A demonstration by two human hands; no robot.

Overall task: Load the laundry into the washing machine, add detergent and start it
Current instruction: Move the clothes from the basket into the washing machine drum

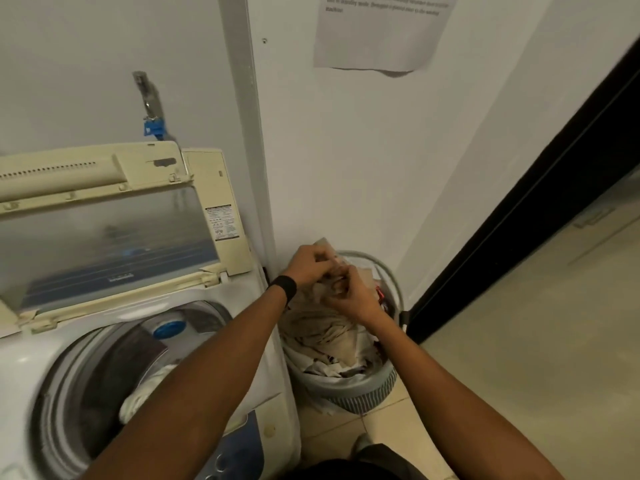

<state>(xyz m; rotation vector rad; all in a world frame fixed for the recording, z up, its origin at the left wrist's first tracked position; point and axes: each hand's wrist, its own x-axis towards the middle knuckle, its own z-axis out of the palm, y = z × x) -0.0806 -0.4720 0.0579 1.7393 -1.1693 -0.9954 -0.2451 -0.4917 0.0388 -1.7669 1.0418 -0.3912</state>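
A white top-loading washing machine (45,355) stands at the left with its lid (104,237) raised. A white cloth (142,393) lies in its drum. To its right, on the floor, a grey laundry basket (363,396) is heaped with beige and white laundry (322,330). Both hands are over the basket. My left hand (308,265), with a black band at the wrist, grips a beige cloth at the top of the heap. My right hand (349,296) pinches the same cloth just beside it.
A tap with a blue fitting (152,112) juts from the wall behind the machine. A paper notice (377,29) hangs on the wall above the basket. A dark door frame (540,202) runs along the right, with tiled floor (519,341) beyond it.
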